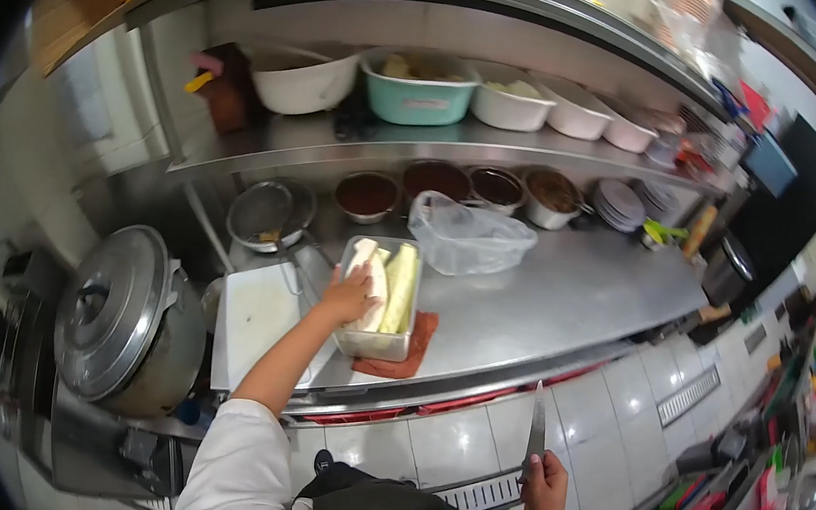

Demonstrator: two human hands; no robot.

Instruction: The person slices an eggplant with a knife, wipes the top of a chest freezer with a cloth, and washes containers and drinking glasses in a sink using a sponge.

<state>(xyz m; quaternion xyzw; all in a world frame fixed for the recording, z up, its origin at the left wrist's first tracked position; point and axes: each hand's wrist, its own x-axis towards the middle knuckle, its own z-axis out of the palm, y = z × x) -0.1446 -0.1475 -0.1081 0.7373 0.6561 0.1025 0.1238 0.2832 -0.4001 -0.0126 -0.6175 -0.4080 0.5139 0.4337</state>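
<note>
My left hand (349, 297) reaches into a clear rectangular container (376, 344) and rests on long pale peeled pieces (398, 289) lying in it. Its fingers look spread over one piece. Under the container's right side is a reddish-brown cloth (414, 351). A white cutting board (258, 317) lies to the left of the container. Out over the floor at the lower right, my right hand (546, 482) is closed round the handle of a knife (537, 426), its blade pointing up.
Behind the container are a plastic bag (470, 237), bowls of dark sauce (366, 196) and stacked plates (619, 205). A large lidded pot (115, 312) stands at the left. Tubs (418, 97) line the shelf (340, 145) above the steel counter (545, 291).
</note>
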